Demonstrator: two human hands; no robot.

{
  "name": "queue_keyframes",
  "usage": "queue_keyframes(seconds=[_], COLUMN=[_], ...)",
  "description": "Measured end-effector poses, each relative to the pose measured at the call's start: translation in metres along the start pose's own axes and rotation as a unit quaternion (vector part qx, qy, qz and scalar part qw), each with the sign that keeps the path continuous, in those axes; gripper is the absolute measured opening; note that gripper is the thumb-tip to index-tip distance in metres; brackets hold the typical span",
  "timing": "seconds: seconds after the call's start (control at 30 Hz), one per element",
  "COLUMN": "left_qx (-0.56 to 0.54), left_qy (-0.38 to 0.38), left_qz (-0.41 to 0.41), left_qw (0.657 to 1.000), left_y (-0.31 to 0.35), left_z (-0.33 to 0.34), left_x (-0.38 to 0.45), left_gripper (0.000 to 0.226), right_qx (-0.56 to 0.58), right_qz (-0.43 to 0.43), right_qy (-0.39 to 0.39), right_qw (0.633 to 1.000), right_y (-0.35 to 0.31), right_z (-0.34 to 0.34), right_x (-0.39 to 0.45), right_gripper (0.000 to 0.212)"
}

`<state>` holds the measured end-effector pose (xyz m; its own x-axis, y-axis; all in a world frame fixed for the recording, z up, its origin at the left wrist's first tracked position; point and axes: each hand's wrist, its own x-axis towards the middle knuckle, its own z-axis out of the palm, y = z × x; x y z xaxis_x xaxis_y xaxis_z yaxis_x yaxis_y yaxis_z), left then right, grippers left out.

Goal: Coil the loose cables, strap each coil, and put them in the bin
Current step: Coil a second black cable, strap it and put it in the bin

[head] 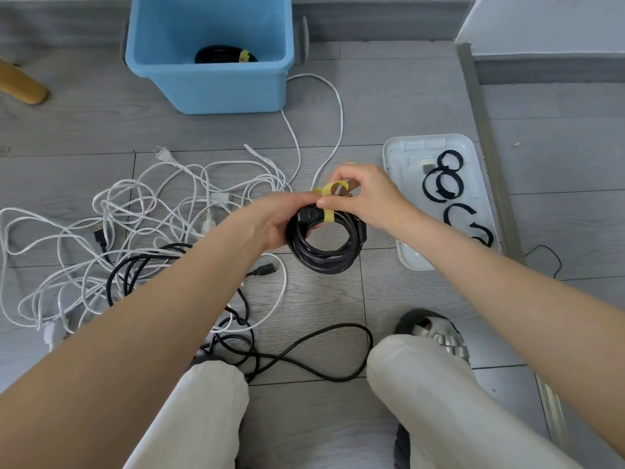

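In the head view, the left hand (275,220) grips a black coil (324,243) by its upper left side, fingers curled around the bundled turns, probably so that the loops do not spring open. The right hand (363,198) pinches a yellow strap (329,201) between thumb and fingertips; the strap goes over the top of the coil and its free end curls up above it, so I judge that the strapping step is in progress and not yet closed. The coil hangs above the floor, well in front of the blue bin (209,52). Inside the bin lies one coil already strapped (225,55) in yellow. To the right of the held coil a white tray (399,154) holds several black straps (443,184), placed near the right hand for easy reach. To the left of the coil the white cables (135,211) lie tangled on the floor, and loose black cables (304,353) lie below it, near the knees; these wait for coiling.
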<state>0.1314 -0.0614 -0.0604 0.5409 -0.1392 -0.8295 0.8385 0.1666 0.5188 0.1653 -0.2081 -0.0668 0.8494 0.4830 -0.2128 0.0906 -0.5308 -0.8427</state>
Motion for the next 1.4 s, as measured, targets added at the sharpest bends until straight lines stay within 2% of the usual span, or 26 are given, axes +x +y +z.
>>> queue_keyframes(seconds=[0.07,0.13,0.27,0.47,0.57,0.63,0.7,0.8,0.87,1.07,1.17,1.27,1.4], left_qx=[-0.007,-0.027,-0.032,-0.003,0.003,0.012,0.010,0.000,-0.009,0.051,0.052,0.102,0.116], left_qy=[0.006,-0.019,-0.057,-0.037,-0.033,-0.036,-0.045,-0.064,-0.078,-0.103,-0.099,-0.085,-0.064], left_qz=[0.039,0.066,0.068,0.068,0.065,0.071,0.090,0.114,0.118,0.147,0.147,0.172,0.193], left_qw=[0.999,0.997,0.996,0.997,0.997,0.997,0.995,0.991,0.990,0.982,0.983,0.976,0.972], left_y=[0.001,0.001,-0.004,-0.007,-0.006,-0.005,-0.004,-0.002,-0.003,-0.003,-0.001,-0.001,0.000], left_z=[0.002,0.002,0.001,0.002,0.001,0.002,0.003,0.006,0.007,0.004,0.004,0.007,0.009], left_x=[0.001,0.000,0.001,0.003,0.003,0.002,0.001,-0.001,-0.003,-0.006,-0.006,-0.003,-0.002], left_gripper=[0.006,0.011,0.011,0.010,0.008,0.007,0.007,0.005,0.004,0.022,0.024,0.024,0.025], right_qx=[0.022,0.042,0.067,-0.077,-0.088,-0.009,0.129,0.314,0.374,0.429,0.433,0.433,0.417], right_qz=[0.024,0.031,0.027,-0.007,-0.012,0.023,0.099,0.234,0.293,0.363,0.363,0.371,0.365], right_qy=[0.006,0.019,0.032,0.042,0.042,0.038,0.030,-0.014,-0.047,-0.098,-0.104,-0.082,-0.074], right_qw=[0.999,0.998,0.997,0.996,0.995,0.999,0.986,0.920,0.879,0.822,0.819,0.818,0.829], right_y=[0.003,0.006,0.014,0.011,0.011,0.013,0.012,0.009,0.007,0.004,0.005,0.004,0.001], right_z=[-0.003,-0.007,-0.011,-0.008,-0.008,-0.007,-0.010,-0.016,-0.019,-0.020,-0.019,-0.018,-0.020], right_x=[0.000,0.000,0.000,-0.001,0.000,0.000,-0.001,-0.005,-0.007,-0.006,-0.005,-0.006,-0.004], right_gripper=[0.025,0.031,0.031,0.036,0.037,0.036,0.028,0.012,0.011,0.013,0.016,0.016,0.018])
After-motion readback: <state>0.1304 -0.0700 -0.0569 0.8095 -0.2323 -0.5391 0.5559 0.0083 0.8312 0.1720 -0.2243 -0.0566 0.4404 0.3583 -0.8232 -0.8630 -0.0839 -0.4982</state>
